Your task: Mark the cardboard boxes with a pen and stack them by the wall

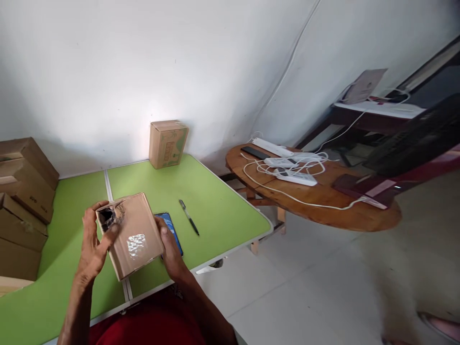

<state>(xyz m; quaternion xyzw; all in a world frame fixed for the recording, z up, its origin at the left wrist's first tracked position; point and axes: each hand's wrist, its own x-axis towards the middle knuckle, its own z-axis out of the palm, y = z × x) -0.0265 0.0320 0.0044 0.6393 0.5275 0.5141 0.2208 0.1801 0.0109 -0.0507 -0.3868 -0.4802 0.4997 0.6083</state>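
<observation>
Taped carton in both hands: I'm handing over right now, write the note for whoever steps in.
Left hand: grips the left edge of the small carton, thumb beside the torn hole at its top corner.
Right hand: holds the carton's right edge.
Carton: held just above the green table, clear tape across its face.
Nearby: phone under the right hand, pen beyond it, another box at the wall, stacked boxes to the left.
Done: one corner torn open.
Left: the rest remains taped shut.
</observation>
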